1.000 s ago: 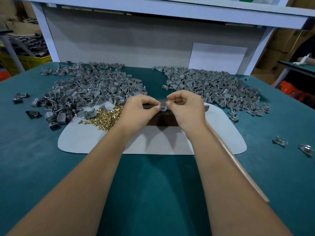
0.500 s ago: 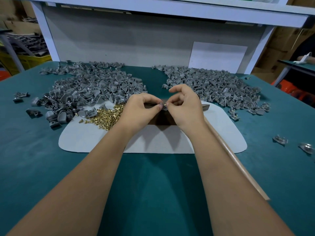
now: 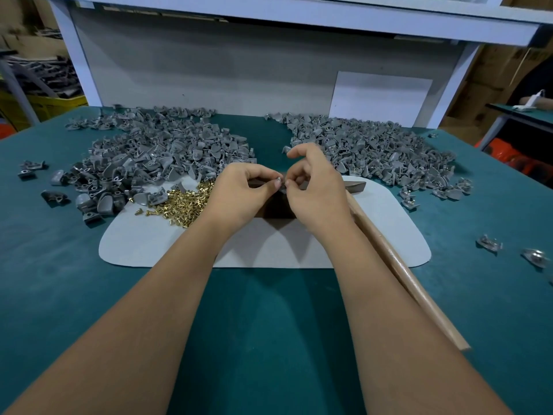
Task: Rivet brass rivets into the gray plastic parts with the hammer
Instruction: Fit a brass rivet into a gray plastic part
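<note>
My left hand [image 3: 239, 193] pinches a small gray plastic part [image 3: 278, 178] between thumb and forefinger over a dark metal block [image 3: 276, 209] on the pale mat [image 3: 149, 247]. My right hand [image 3: 314, 190] meets it fingertip to fingertip, pinching something tiny at the part; its index finger is raised. Loose brass rivets [image 3: 182, 205] lie heaped on the mat left of my left hand. The hammer lies to the right, its wooden handle [image 3: 413, 283] running toward me and its dark head [image 3: 354, 186] poking out behind my right hand.
Two big heaps of gray plastic parts fill the back of the green table, one at left [image 3: 143, 163] and one at right [image 3: 374, 151]. A few stray parts [image 3: 489, 244] lie at the right edge. A white shelf frame [image 3: 77, 61] stands behind.
Both hands stay together over the block. My right index finger has lifted and the fingertips have worked slightly at the small part.
</note>
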